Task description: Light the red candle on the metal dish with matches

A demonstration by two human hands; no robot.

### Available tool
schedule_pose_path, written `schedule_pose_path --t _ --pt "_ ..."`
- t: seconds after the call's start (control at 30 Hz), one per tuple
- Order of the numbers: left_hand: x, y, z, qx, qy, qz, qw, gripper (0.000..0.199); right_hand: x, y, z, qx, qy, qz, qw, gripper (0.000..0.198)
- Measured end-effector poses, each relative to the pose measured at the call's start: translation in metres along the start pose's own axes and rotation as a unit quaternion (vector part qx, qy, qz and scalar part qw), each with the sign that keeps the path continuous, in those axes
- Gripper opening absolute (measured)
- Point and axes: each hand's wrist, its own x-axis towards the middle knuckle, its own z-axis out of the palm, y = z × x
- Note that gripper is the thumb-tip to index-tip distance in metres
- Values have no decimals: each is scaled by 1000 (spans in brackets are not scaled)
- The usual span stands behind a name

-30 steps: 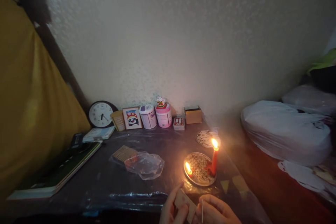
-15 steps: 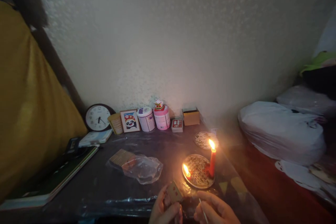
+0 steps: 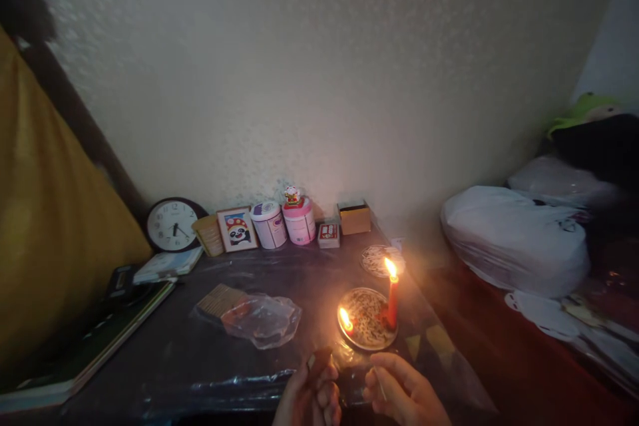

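Note:
My left hand (image 3: 310, 391), at the bottom middle, is wrapped around a small matchbox (image 3: 319, 365) with a dark brown side turned up. To its right, my right hand (image 3: 407, 389) pinches a thin pale matchstick (image 3: 381, 385), which carries no flame. Just beyond both hands is a round plate (image 3: 368, 348) strewn with used matchsticks. A tall red candle (image 3: 393, 303) burns upright at the plate's right side. At its left side burns a short candle stub (image 3: 346, 327).
Behind lies a second plate of sticks (image 3: 374, 259). Crumpled clear plastic (image 3: 272, 319) touches a brown ridged piece (image 3: 221, 300) on the left. A clock (image 3: 172, 225), panda picture (image 3: 237, 229), two tins (image 3: 268, 226) and boxes (image 3: 354, 218) line the wall. White bags (image 3: 514, 239) stand right.
My left hand has turned the matchbox, so its dark side shows instead of the pale face with red marks. The view has shifted a little, moving the scene left.

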Motion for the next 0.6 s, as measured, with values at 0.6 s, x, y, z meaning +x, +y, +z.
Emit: schedule_pose_path --t 0.6 --pt "0 -23 6 49 32 -50 997 50 -5 11 -1 -292 10 -201 935 27"
